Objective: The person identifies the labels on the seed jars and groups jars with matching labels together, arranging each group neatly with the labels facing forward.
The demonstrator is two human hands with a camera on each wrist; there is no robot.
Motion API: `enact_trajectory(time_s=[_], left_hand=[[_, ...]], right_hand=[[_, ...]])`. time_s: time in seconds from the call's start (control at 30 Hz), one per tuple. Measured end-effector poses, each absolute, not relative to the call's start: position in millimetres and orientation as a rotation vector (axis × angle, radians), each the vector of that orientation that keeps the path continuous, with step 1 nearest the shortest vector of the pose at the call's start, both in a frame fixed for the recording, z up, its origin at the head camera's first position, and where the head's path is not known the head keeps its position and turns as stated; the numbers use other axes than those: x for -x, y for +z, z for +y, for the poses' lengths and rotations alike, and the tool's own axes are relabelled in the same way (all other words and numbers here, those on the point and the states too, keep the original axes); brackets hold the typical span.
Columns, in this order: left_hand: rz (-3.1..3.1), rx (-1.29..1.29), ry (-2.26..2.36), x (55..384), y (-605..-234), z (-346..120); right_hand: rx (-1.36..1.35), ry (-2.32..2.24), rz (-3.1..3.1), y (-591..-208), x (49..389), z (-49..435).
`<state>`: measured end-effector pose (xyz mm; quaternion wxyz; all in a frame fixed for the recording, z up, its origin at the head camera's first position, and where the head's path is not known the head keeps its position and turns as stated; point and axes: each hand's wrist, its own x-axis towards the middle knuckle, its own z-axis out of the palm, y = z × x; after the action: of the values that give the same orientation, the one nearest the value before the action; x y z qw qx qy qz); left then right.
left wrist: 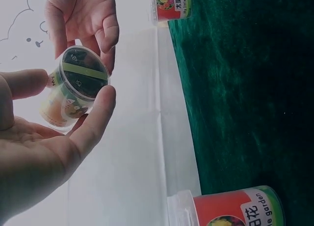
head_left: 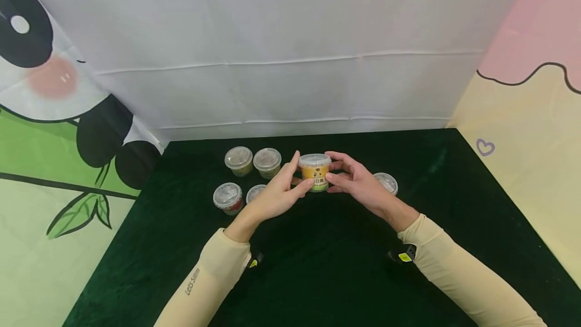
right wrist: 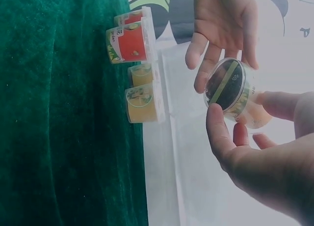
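A small plastic cup (head_left: 314, 173) with a clear lid and a yellow and green label is held upright between both hands, raised off the table. My left hand (head_left: 281, 191) grips it from the left, thumb toward the front and fingers at the far side. From the right, my right hand (head_left: 356, 183) pinches the same cup between thumb and fingers. In the left wrist view the base of the cup (left wrist: 83, 73) shows dark with a green stripe. The right wrist view shows that cup (right wrist: 228, 86) tilted in frame, with fingers of both hands on it.
Several lidded cups stand at the left of the dark green cloth (head_left: 317, 266), including one with a red label (head_left: 228, 198) and a yellowish one (head_left: 238, 160). Another lidded cup (head_left: 386, 183) is partly hidden behind my right hand. A white curtain (head_left: 290, 64) hangs behind.
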<state>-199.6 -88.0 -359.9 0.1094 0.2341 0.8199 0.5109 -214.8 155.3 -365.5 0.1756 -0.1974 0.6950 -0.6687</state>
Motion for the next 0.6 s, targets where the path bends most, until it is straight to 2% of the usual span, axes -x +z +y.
enact_trajectory(time_s=[0.27,0.6], left_hand=[[2.422,-0.715,1.476,205,-352,-91],[2.413,-0.65,1.366,234,-334,-106]], right_hand=[[0.568,-1.891,1.993,-361,220,154],[0.523,-1.874,2.029,-358,246,139]])
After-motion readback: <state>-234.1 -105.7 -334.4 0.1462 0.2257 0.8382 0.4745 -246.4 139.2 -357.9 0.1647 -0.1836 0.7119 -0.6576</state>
